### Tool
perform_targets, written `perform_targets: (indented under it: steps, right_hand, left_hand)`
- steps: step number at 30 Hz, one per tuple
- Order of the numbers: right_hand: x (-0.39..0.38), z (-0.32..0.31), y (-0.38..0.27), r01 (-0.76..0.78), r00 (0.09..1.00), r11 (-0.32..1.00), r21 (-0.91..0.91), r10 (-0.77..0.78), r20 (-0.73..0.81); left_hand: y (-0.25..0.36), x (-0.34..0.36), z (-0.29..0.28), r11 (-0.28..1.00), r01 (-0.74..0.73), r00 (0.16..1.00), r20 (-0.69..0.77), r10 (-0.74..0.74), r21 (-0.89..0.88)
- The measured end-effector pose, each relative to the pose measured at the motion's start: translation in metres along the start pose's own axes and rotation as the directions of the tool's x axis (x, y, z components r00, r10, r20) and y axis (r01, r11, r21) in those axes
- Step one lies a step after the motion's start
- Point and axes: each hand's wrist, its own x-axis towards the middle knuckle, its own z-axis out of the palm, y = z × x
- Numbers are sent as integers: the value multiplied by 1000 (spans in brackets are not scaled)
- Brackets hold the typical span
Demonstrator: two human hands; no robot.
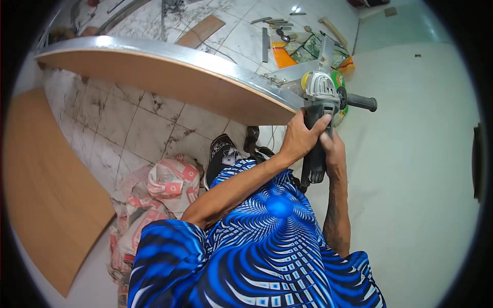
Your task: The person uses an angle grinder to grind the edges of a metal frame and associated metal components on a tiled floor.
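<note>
Both my hands are on an angle grinder [322,88] with a silver-grey head, a black body and a black side handle sticking out to the right. My left hand [299,134] is closed round the body from the left, its thumb lying across the top. From the right, my right hand [335,150] wraps the same body lower down. A yellow disc edge shows at the left of the grinder's head. The head is over the right end of a long wooden panel [169,77] with a shiny metal strip along its edge; whether the disc touches it I cannot tell.
A curved brown board [46,195] leans at the left. Crumpled white and red sacks [174,182] lie by my feet. Beyond the panel are a wood offcut [203,30], several metal strips [277,23] and an orange and green sack [303,50]. A pale wall [416,154] rises at the right.
</note>
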Motion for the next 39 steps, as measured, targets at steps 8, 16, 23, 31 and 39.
perform_targets:
  steps: [8,16,23,31,39]
  right_hand:
    - [-47,-2,-17,-77,995,997,-3,77,-69]
    - [-45,14,-3,-53,995,993,-102,45,-87]
    - [-37,11,-4,1,999,999,-47,-2,-35]
    - [-23,3,3,10,999,995,-95,-6,43]
    - [-14,7,-5,2,1000,999,42,-2,19]
  left_hand:
    - [12,-16,1,976,-81,947,322,12,203]
    - [-8,-26,-4,986,133,966,209,-152,100]
    - [-15,-25,-11,989,149,968,207,-144,-7]
    - [-4,-26,4,974,148,989,-5,-150,172]
    - [0,-9,9,948,162,987,-41,-156,276]
